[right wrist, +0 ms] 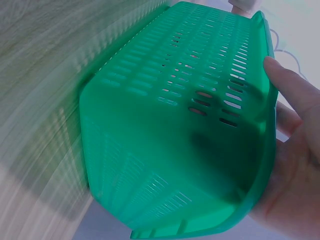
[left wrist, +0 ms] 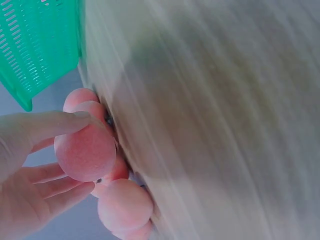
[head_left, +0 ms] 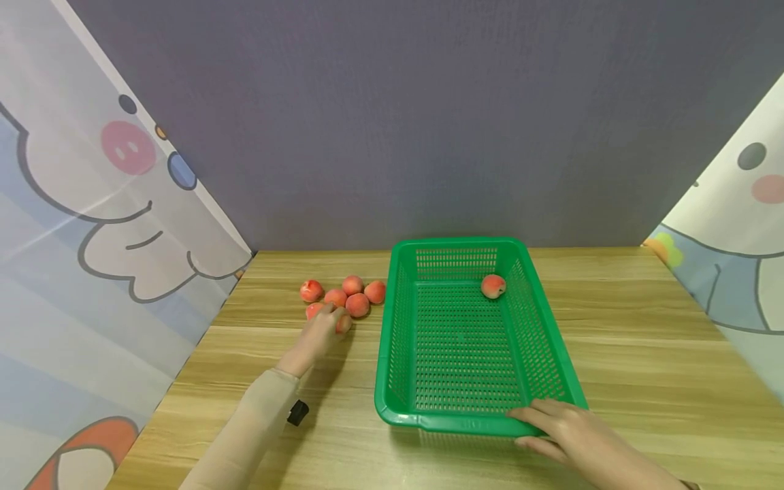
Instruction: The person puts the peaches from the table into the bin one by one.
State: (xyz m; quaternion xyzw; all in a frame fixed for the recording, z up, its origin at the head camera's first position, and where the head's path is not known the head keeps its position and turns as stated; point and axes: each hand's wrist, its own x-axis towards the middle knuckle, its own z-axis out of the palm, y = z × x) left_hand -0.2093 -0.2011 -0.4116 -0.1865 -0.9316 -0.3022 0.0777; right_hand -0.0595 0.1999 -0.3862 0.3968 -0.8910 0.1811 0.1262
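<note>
My left hand (head_left: 320,331) is at the near side of a small cluster of peaches on the table. Its thumb and fingers pinch a red-pink peach (left wrist: 86,152), partly covered by the hand in the head view. Several more peaches (head_left: 358,305) lie close together just beyond it, left of a green plastic basket (head_left: 465,425). At the basket's near right corner my right hand (head_left: 566,435) grips the rim, fingers over the edge and thumb on the outer side. One peach (head_left: 493,286) sits inside, toward the far right of the basket floor.
The wooden table (head_left: 649,361) extends on both sides of the basket. A grey wall panel (head_left: 441,122) stands along the back edge, and cartoon-printed sheets (head_left: 67,272) flank the table left and right. A small black object (head_left: 298,412) shows beside the left sleeve.
</note>
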